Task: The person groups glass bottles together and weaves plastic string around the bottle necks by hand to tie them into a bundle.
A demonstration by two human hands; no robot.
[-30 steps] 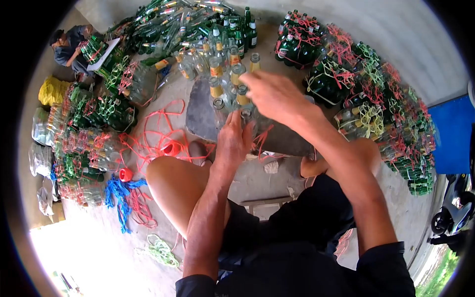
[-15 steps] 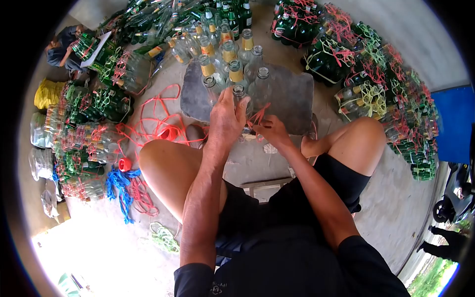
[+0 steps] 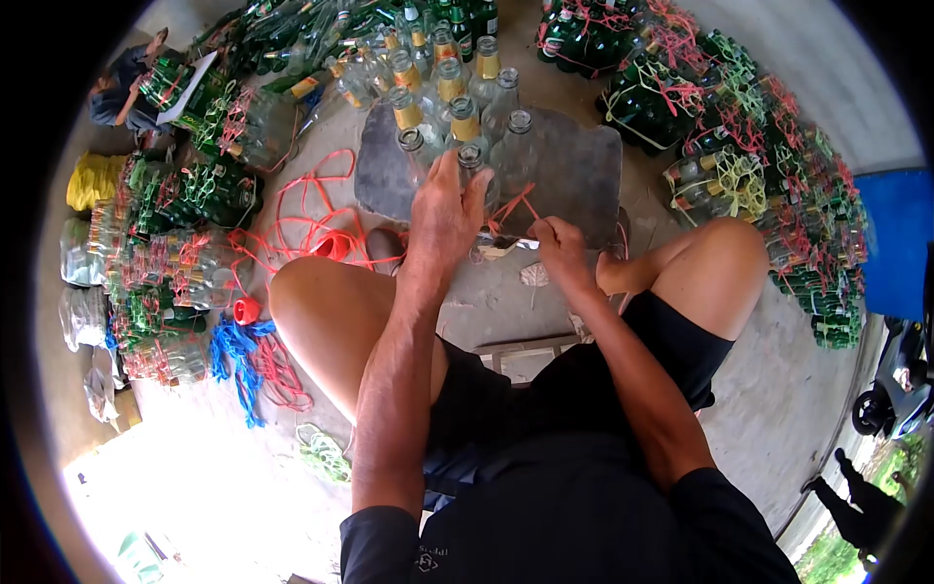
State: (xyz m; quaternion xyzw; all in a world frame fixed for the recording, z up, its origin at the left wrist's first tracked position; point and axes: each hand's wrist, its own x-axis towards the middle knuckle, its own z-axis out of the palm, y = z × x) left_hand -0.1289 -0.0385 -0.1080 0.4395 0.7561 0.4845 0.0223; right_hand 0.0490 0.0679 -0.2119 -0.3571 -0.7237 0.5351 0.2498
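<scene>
My left hand (image 3: 443,214) is closed around the nearest clear glass bottle (image 3: 471,157), thumb on its right side. This bottle stands at the front of a cluster of upright clear bottles, several with gold neck labels, on a dark stone slab (image 3: 582,180). My right hand (image 3: 562,248), just right of the cluster, is pinched on a red plastic strap (image 3: 518,201). The strap runs taut from my fingers to the foot of the front bottles. Part of it is hidden behind my left hand and the bottle.
Loose red strap (image 3: 316,219) lies tangled on the floor at left, near blue strap (image 3: 236,350). Tied bottle bundles (image 3: 681,88) line the right wall; others (image 3: 199,263) stand at left. Loose green bottles (image 3: 282,49) are piled behind. Another person (image 3: 131,92) is at upper left.
My right hand has moved right, away from the bottles, drawing the red strap out straight. My left hand stays on the front bottle.
</scene>
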